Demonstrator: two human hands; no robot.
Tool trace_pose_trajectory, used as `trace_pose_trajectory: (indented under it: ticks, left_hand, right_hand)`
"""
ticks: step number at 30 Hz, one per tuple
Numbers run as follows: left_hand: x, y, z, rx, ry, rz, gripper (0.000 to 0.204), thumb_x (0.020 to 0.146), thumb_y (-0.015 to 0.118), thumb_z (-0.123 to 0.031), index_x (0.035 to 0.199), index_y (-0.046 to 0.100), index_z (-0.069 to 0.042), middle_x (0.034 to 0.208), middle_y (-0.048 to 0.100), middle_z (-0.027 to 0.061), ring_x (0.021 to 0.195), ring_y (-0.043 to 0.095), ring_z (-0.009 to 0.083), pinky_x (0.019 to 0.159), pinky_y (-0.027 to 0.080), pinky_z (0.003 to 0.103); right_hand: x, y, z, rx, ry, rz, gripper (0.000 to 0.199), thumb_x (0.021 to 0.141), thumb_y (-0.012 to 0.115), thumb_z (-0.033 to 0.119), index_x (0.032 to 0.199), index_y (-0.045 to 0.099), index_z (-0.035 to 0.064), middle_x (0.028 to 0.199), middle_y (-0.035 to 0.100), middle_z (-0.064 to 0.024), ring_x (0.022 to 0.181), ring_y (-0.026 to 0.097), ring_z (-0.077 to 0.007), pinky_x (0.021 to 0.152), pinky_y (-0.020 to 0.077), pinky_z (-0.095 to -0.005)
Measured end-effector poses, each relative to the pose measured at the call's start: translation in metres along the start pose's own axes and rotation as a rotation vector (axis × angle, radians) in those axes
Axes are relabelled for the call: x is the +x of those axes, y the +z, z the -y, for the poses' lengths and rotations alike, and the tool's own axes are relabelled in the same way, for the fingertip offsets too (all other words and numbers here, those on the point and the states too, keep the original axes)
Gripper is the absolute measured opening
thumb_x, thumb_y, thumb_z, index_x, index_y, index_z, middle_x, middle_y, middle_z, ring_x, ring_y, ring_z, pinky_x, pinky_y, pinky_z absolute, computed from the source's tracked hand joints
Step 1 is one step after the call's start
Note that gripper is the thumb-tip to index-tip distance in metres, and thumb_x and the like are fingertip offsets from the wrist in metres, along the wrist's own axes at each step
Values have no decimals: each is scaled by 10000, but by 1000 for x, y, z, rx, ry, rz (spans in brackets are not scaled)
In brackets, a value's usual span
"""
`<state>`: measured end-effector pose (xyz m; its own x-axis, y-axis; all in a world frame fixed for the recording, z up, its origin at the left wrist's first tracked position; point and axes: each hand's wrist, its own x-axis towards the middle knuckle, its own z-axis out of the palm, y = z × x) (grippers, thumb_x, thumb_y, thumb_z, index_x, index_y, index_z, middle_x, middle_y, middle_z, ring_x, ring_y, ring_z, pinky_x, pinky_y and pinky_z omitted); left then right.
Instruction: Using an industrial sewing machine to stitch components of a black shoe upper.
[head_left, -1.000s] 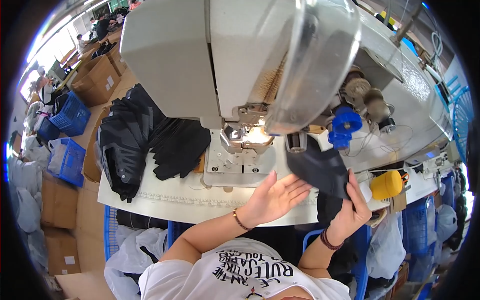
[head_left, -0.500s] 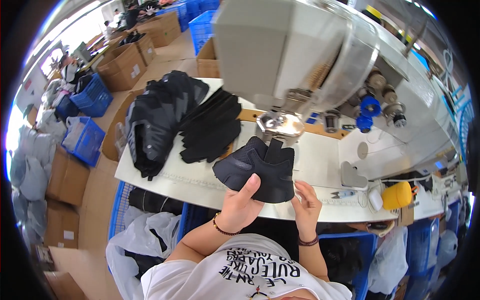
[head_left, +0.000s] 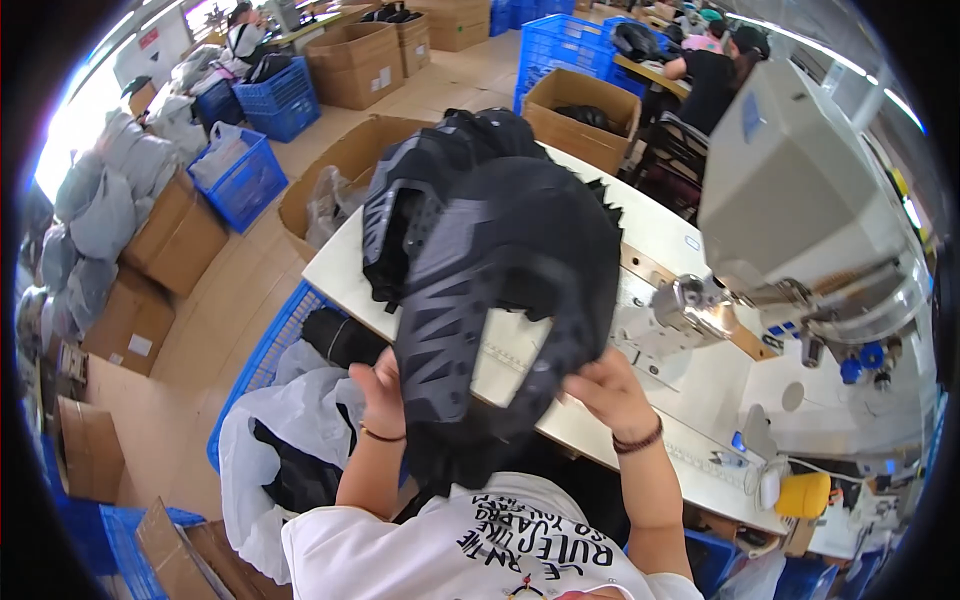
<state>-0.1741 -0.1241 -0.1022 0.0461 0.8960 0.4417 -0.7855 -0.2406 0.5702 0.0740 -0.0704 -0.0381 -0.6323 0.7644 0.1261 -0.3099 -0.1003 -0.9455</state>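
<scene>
A black shoe upper [head_left: 447, 345], patterned with grey triangles along one side, is raised in front of me, with its long opening showing the table through it. My right hand [head_left: 612, 398] pinches its right edge, fingers bent and slightly blurred. At its left edge is my left hand [head_left: 383, 400], closed against the upper; the thumb shows, but most fingers are hidden behind the material. Behind it, a pile of similar black shoe uppers [head_left: 405, 185] lies on the white table [head_left: 345, 275]. Jagged edges of black cut pieces [head_left: 612, 208] peek out at the right.
A sewing machine [head_left: 800, 180] stands to the right, its metal working end [head_left: 695, 308] over the table. Left are blue crates [head_left: 240, 180], cardboard boxes [head_left: 185, 235] and a white plastic bag [head_left: 255, 430]. A yellow container [head_left: 803, 495] sits far right. Other people work at the back.
The shoe upper has come away from the sewing machine, up and left towards me, and now hangs spread with its opening showing. The view has swung left; both hands have moved apart.
</scene>
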Motion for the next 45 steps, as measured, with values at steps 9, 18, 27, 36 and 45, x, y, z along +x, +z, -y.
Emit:
trace_pose_trajectory:
  ticks: [9,18,27,36,45]
  left_hand:
    - [50,-124,-31,527,54,-976,405,923,471,-352,1075,561,12,955,618,54,868,585,145,787,462,275]
    - [123,-185,-57,1686,329,-843,309,912,477,-304,987,582,-23,986,591,151,981,536,275,878,389,357]
    - [122,-22,-22,1624,693,-488,334,853,590,-105,1152,480,-6,1227,463,131,1125,449,249,920,379,349]
    - [123,27,50,1509,431,-72,377,835,614,-71,1182,479,-13,1274,403,110,1097,476,221,893,414,327]
    - [123,67,89,1469,300,134,416,836,621,-103,1207,456,-9,1286,394,95,1079,498,205,895,416,333]
  right_hand:
    - [151,-2,-121,-223,272,-210,205,849,619,169,722,494,68,595,458,59,495,387,-22,434,325,-199]
    - [147,21,-99,-130,-271,-396,312,884,482,4,1185,404,-4,1130,453,-89,956,575,-149,746,505,-268]
    - [-37,-24,-38,-404,-70,-467,155,826,560,-33,977,590,-14,933,615,-79,808,626,-136,733,497,-244]
    - [-314,-72,24,-1046,-8,-1637,123,811,588,69,901,632,-3,775,637,-48,687,567,-102,653,461,-244]
    - [-501,-26,-82,-1242,906,-1559,418,710,611,9,1125,565,30,1154,548,-187,1076,510,-347,940,405,-385]
